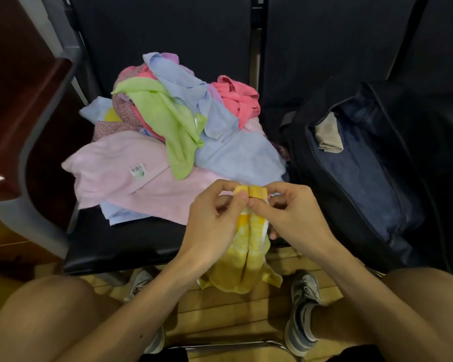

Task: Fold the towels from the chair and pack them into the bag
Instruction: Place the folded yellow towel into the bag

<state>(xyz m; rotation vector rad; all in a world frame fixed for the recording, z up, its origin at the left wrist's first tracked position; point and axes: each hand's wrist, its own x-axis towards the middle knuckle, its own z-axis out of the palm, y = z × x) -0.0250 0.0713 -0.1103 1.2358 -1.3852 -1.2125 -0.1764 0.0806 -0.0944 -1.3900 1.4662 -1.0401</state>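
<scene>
**One towel packed, one in hand, a heap left to fold**

Closest in, the left hand (215,212) and the right hand (290,212) meet almost knuckle to knuckle. Each pinches a top corner of a yellow towel (249,246) between thumb and forefinger. The fingertips (242,196) press on the cloth, with the two corners brought side by side. The other fingers curl in behind the cloth. Below the fingers the towel hangs doubled lengthwise, a seam-like gap running down its middle. Its lower end hangs loose and rumpled above the floor between the knees. This looks like the first fold of this towel, made in the air and not yet squared up.

Just beyond the fingers lies the chair seat (120,241) with the unfolded heap. A pale pink towel (115,163) with a barcode label lies beyond and to the left of them. A light blue towel (241,155) sits straight beyond, a green towel (168,118) is draped over the top, and a coral towel (236,100) is farthest back. More cloth is tucked underneath, too tangled to count.

Right of the fingers, on the next seat, the dark bag (364,178) lies open. One folded beige towel (328,137) sits in its far corner and the rest of the lining shows bare.

Judging by this, the job is in its early part: one towel packed, one half folded, and the whole heap waiting
</scene>
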